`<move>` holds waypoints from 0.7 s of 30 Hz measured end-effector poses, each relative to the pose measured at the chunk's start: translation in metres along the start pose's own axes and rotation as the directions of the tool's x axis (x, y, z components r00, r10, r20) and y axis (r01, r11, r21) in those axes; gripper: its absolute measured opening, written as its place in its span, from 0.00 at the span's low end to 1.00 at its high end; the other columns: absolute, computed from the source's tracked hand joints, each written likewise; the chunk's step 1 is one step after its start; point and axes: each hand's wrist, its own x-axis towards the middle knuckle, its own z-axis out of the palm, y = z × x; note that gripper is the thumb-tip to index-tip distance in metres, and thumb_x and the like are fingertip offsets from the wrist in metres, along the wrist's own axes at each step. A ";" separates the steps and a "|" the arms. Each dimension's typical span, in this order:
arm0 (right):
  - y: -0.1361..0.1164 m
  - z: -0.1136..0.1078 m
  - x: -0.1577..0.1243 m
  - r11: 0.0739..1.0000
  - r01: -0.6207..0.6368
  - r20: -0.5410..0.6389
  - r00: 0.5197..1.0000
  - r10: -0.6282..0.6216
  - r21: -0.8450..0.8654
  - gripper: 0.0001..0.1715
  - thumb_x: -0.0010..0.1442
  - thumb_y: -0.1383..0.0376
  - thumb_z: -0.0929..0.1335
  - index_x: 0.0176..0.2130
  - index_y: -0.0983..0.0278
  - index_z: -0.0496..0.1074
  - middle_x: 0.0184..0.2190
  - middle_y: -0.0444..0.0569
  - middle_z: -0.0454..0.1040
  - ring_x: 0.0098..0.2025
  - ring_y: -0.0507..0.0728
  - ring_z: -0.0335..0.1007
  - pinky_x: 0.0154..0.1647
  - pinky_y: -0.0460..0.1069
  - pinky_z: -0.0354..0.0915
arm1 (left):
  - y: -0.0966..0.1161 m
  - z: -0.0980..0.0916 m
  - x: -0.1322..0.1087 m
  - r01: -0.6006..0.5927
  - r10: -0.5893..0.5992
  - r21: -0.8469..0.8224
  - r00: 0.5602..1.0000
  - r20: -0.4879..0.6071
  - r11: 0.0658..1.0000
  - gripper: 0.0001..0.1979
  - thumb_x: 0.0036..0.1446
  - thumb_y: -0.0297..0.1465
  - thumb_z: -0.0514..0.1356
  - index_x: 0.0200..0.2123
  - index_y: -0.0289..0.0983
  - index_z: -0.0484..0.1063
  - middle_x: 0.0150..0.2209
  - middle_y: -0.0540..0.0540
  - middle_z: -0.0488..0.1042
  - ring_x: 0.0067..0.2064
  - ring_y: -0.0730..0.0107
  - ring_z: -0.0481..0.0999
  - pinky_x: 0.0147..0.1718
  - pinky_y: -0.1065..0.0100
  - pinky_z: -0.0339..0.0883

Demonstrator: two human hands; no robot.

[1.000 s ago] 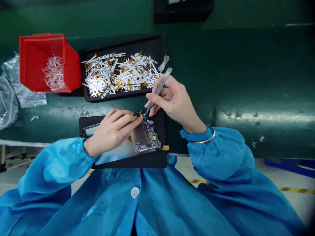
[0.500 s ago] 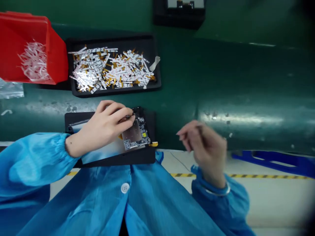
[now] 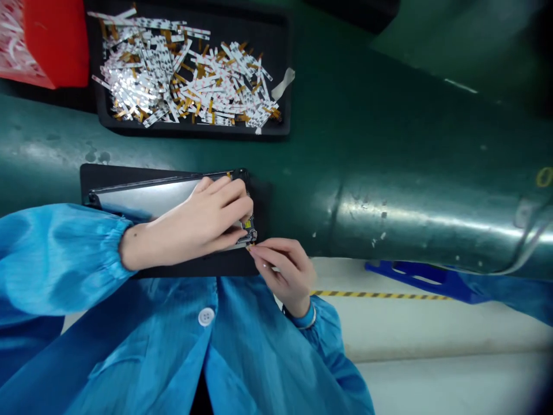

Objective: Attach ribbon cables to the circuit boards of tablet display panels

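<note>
Left hand (image 3: 190, 227): fingers pressed together over circuit board (image 3: 249, 230) on black mat (image 3: 129, 171); right hand (image 3: 285, 271): fingertips pinched at board's corner; many foil strips (image 3: 185, 75) lie heaped in black tray (image 3: 194, 134).

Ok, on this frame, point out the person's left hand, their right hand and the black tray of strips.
left hand (image 3: 203, 225): head view, on the back of the hand.
right hand (image 3: 283, 271): head view, on the back of the hand.
black tray (image 3: 259, 29): head view, on its bare floor near the far edge.
</note>
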 end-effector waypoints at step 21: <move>0.003 -0.002 -0.005 0.977 0.168 0.101 0.983 -0.155 -0.134 0.28 0.60 0.75 0.70 0.57 0.58 0.71 0.35 0.46 0.77 0.28 0.52 0.74 0.22 0.46 0.71 | -0.004 -0.008 -0.035 0.113 -0.116 -0.025 0.986 -0.121 0.993 0.04 0.67 0.29 0.53 0.39 0.36 0.66 0.37 0.45 0.69 0.39 0.64 0.70 0.35 0.61 0.55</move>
